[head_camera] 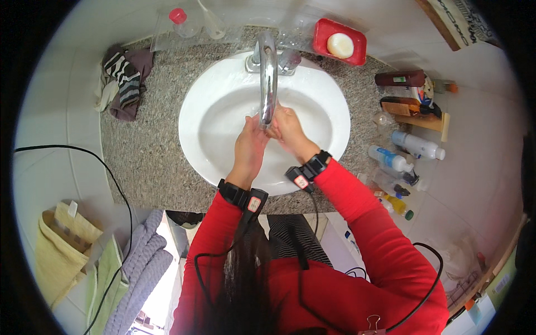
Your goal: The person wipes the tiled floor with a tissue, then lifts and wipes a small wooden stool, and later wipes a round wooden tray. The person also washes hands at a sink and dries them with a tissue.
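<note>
Both hands are over a white oval washbasin (209, 96), below the curved spout of a chrome faucet (268, 75). My left hand (250, 140) is held palm inward with its thumb up, its fingertips partly hidden by the spout's end. Against it from the other side rests my right hand (289, 125), slightly blurred, with its fingers bent toward the left palm and partly covered. I see no object in either hand. Wet skin glints near the spout, but a stream of water is hard to make out. A black strap with a small device circles each wrist.
The basin is set in a speckled stone counter (146, 167). Behind it, a red soap dish (320, 39) holds pale soap (340, 45). Crumpled cloths (130, 79) lie at left; several bottles (387, 157) line the right. Towels (138, 268) hang lower left, near a black cable (121, 188).
</note>
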The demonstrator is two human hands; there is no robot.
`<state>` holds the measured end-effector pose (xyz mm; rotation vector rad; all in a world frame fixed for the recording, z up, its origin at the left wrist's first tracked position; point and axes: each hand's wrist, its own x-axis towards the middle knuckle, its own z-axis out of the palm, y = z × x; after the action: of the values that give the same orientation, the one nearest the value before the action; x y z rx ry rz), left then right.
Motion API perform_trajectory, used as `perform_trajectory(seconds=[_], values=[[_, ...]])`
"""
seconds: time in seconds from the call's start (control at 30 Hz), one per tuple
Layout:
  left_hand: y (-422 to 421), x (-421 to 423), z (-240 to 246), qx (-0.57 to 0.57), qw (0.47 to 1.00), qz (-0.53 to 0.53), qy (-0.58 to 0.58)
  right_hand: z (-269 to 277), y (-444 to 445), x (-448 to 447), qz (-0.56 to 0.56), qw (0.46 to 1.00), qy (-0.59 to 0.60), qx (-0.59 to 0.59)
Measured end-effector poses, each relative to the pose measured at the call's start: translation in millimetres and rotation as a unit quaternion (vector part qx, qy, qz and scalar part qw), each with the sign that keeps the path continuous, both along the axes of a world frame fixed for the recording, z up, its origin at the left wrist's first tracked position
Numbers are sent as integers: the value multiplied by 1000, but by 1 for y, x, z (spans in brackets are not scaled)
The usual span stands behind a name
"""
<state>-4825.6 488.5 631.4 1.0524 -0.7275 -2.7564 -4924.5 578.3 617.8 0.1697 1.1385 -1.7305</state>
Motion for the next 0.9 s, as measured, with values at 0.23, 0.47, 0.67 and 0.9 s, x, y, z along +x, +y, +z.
perform_trajectory(seconds=[0.23,0.47,0.67,0.9], values=[[14,28,-16,144,989,2,-32,-10,1,58,137,948,229,176],[28,35,-4,270,962,37,34,4,34,59,201,684,689,134],[36,49,1,345,924,76,142,17,42,66,265,731,624,80],[31,55,13,285,956,9,65,33,46,73,252,720,641,85]])
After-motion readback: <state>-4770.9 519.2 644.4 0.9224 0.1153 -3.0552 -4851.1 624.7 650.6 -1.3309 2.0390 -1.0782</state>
